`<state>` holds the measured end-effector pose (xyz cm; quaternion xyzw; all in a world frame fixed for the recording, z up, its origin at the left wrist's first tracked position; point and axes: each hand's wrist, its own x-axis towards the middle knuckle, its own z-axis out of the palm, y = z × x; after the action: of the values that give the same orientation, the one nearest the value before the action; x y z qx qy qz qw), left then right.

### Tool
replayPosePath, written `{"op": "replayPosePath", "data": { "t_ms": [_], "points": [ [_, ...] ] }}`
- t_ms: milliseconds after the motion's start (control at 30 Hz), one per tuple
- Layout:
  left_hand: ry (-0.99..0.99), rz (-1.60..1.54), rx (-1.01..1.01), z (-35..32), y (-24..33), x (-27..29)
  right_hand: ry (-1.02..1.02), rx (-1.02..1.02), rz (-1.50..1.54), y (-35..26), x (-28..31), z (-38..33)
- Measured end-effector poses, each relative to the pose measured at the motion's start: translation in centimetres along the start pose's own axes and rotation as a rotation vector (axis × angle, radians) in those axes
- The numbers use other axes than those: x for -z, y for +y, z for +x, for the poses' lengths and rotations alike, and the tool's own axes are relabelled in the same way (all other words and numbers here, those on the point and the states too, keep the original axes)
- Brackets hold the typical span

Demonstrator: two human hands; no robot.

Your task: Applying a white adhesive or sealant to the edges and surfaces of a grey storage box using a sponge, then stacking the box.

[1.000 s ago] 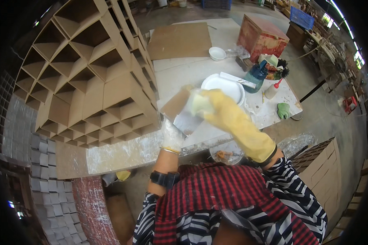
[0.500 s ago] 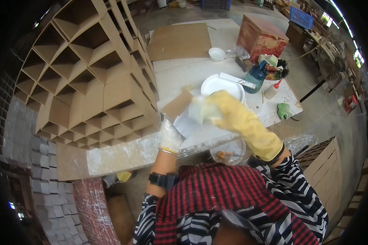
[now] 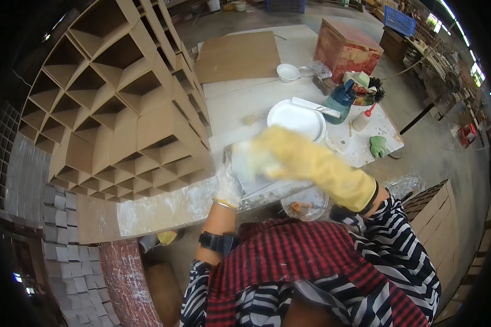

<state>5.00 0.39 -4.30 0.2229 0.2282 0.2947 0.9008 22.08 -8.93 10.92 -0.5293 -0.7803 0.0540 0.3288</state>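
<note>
The right hand (image 3: 262, 155), in a long yellow rubber glove, sits at the centre of the frame, blurred; it lies over the upper face of a flat grey rectangular slab (image 3: 256, 177), and whether its fingers are curled or spread on that face cannot be told. Just below and left of it the left hand (image 3: 228, 188), in a whitish, dusty glove, has its fingers closed around the slab's lower left edge, holding it at the near rim of the pale, powder-streaked worktable (image 3: 245, 101). The slab lies tilted across that rim, centre of the frame, its right end hidden under the yellow sleeve. On the left forearm, lower centre, are a thin gold bangle (image 3: 225, 204) at the wrist and a black wristwatch (image 3: 219, 241) below it. Right of the slab, under the right forearm, a clear round bowl (image 3: 305, 204) holds some orange bits. Above the hands on the table stand a round white plate (image 3: 295, 119) with a flat tool across its upper rim, a teal jug (image 3: 340, 101), a white squeeze bottle with a red tip (image 3: 363, 119), and a green cloth (image 3: 377, 146) near the right edge. A brown cardboard sheet (image 3: 237, 54) covers the table's far end, top centre, and a tall brown cardboard honeycomb of square cells (image 3: 114, 103) fills the upper left.
</note>
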Motion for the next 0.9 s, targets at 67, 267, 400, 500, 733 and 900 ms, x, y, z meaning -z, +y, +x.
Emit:
{"op": "replayPosePath", "data": {
  "t_ms": [67,267,400,500,733,900],
  "points": [
    [0.002,0.049,-0.018,-0.6,0.1,-0.4,-0.315,0.247,-0.004,-1.4,-1.1,0.1],
    [0.055,0.084,-0.006,-1.9,0.0,-3.2,0.062,0.082,-0.091,3.1,-1.8,3.2],
    [0.042,0.049,-0.023,-2.3,0.2,-2.7,0.174,0.021,0.016,1.5,-0.2,2.3],
    [-0.21,0.874,-0.375,-1.9,1.3,0.1,-0.108,0.303,0.148,-1.2,-0.5,1.2],
    [0.057,0.116,0.017,-1.4,-1.1,-0.8,-0.062,0.027,-0.066,2.1,-1.6,2.4],
    [0.122,0.153,-0.04,-3.4,0.0,-2.8,0.169,-0.452,0.383,1.3,1.7,1.8]
  ]
}}
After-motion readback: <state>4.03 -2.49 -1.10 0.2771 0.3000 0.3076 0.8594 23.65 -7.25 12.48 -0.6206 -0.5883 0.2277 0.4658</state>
